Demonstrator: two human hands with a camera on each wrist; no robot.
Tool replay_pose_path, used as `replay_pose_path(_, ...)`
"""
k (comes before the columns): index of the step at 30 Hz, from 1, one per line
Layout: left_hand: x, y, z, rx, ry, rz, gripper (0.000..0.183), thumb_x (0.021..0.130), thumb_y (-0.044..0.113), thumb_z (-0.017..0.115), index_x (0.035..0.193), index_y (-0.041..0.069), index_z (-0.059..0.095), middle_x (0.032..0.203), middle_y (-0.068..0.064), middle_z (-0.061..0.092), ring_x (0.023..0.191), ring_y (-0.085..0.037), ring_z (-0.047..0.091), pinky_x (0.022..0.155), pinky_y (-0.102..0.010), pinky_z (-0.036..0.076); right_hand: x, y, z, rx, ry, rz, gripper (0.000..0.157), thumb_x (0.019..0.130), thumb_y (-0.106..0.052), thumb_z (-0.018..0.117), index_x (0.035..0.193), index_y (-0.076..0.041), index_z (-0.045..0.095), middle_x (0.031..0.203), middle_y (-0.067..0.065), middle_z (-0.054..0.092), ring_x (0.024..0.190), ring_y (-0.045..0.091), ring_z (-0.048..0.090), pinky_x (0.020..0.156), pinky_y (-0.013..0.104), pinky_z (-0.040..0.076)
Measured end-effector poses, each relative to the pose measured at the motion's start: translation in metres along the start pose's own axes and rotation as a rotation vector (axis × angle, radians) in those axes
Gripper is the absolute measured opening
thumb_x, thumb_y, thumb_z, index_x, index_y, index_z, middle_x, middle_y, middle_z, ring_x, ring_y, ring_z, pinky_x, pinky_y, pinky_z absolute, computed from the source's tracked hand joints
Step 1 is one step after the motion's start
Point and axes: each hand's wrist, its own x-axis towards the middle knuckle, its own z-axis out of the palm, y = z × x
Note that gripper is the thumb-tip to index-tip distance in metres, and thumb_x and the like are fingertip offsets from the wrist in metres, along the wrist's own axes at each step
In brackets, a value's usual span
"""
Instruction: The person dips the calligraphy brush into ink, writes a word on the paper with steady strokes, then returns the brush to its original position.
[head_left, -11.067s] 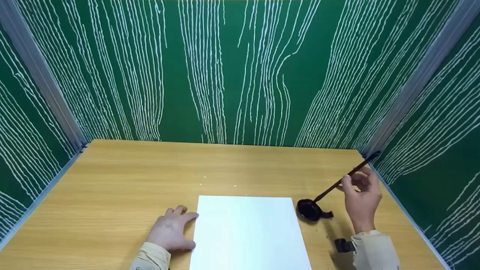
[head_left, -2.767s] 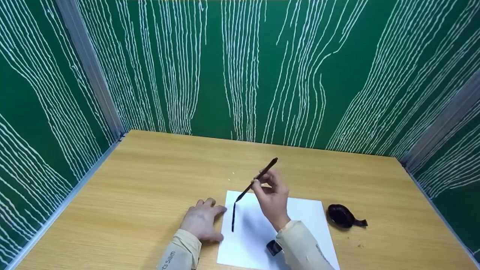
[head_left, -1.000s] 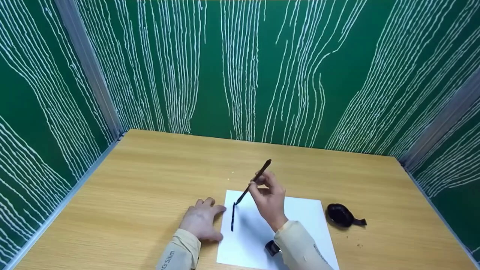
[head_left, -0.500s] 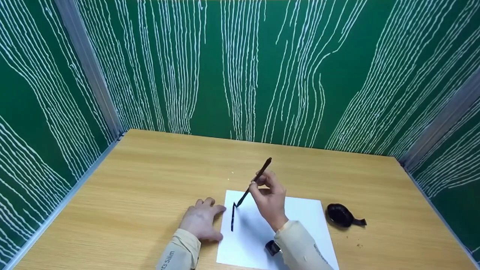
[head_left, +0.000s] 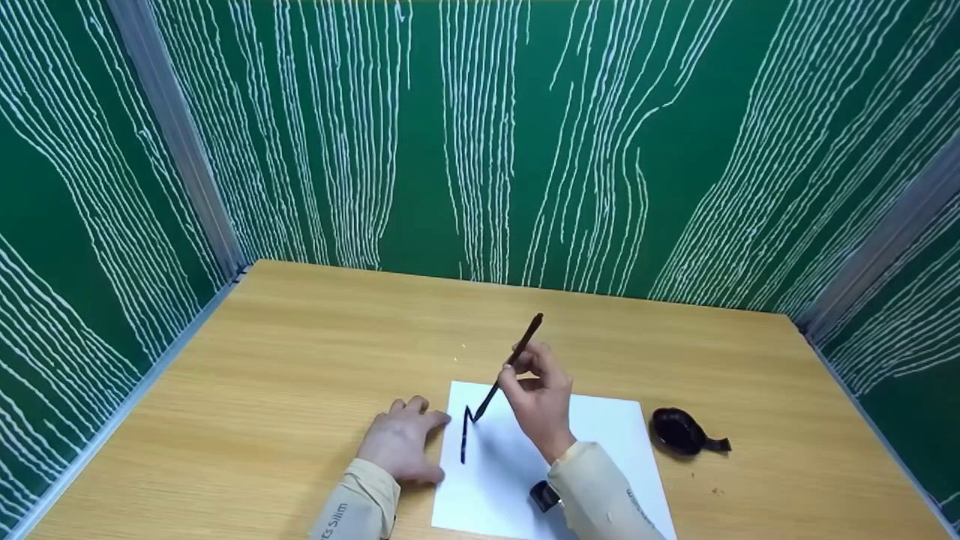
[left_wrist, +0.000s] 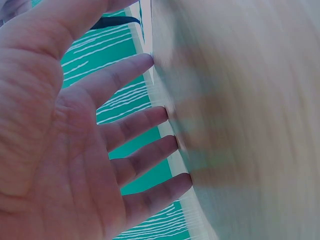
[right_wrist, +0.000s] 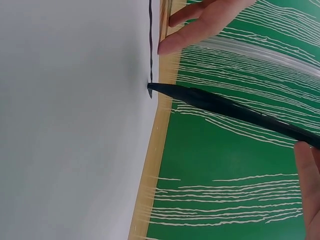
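Note:
My right hand [head_left: 544, 405] pinches a dark, slender brush [head_left: 526, 337] by its shaft, handle tilted up and away. In the right wrist view the tip of the brush [right_wrist: 215, 102] touches the white sheet of paper [right_wrist: 70, 125]. Black ink on the paper [head_left: 480, 510] forms a vertical stroke [head_left: 464, 442], with a short slanting line running from its top to the brush tip. My left hand [head_left: 397, 442] rests at the sheet's left edge, thumb and index finger on the border. The left wrist view shows the fingers of that hand [left_wrist: 75, 140] spread, fingertips on the tabletop.
A black ink dish [head_left: 679, 433] with a short handle stands right of the paper on the wooden table [head_left: 300, 337]. Tiny crumbs lie nearby. Green panels [head_left: 420, 150] with wavy white lines enclose the back and sides. A small black device [head_left: 544, 496] sits at my right wrist.
Earlier the brush was at the ink dish and the sheet was blank; a vertical stroke then appeared. Over the last second the tip moved slightly down and right, drawing the short slanting line.

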Motion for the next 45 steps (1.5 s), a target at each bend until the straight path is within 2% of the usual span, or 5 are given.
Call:
replay_pose_path(7, 0.0008, 0.0010, 0.0000, -0.012, -0.018, -0.022, 0.078, 0.047, 0.044, 0.073, 0.120, 0.030, 0.051, 0.126, -0.007, 0.043, 0.110, -0.029, 0.041, 0.088, -0.051, 0.037, -0.0006, -0.0016, -0.0008, -0.008, 0.007, 0.002, 0.027, 0.071, 0.010, 0.054, 0.091, -0.008, 0.055, 0.069, 0.002, 0.058, 0.062, 0.013, 0.059, 0.046, 0.024, 0.050)
replay_pose_path(20, 0.0006, 0.0014, 0.0001, 0.006, -0.032, -0.017, 0.078, 0.048, 0.047, 0.073, 0.121, 0.030, 0.050, 0.126, -0.007, 0.043, 0.109, -0.029, 0.041, 0.086, -0.051, 0.038, -0.0012, -0.0028, -0.0031, -0.010, 0.009, 0.022, 0.028, 0.070, 0.010, 0.054, 0.091, -0.008, 0.055, 0.068, 0.002, 0.058, 0.060, 0.012, 0.057, 0.045, 0.027, 0.050)
replay_pose_path(37, 0.0006, 0.0006, -0.0013, 0.000, -0.030, -0.010, 0.079, 0.048, 0.046, 0.072, 0.122, 0.030, 0.050, 0.127, -0.008, 0.043, 0.110, -0.030, 0.041, 0.087, -0.052, 0.038, 0.0011, -0.0049, -0.0044, -0.034, 0.028, -0.004, 0.030, 0.066, 0.011, 0.053, 0.089, -0.007, 0.056, 0.063, 0.002, 0.057, 0.055, 0.011, 0.054, 0.042, 0.026, 0.049)
replay_pose_path(45, 0.0029, 0.0006, -0.0012, 0.006, -0.057, -0.024, 0.080, 0.048, 0.046, 0.072, 0.123, 0.030, 0.048, 0.127, -0.008, 0.042, 0.110, -0.029, 0.041, 0.087, -0.053, 0.037, 0.0014, -0.0046, -0.0056, -0.038, 0.025, -0.017, 0.030, 0.066, 0.011, 0.053, 0.089, -0.008, 0.057, 0.062, 0.001, 0.056, 0.054, 0.010, 0.052, 0.040, 0.027, 0.047)
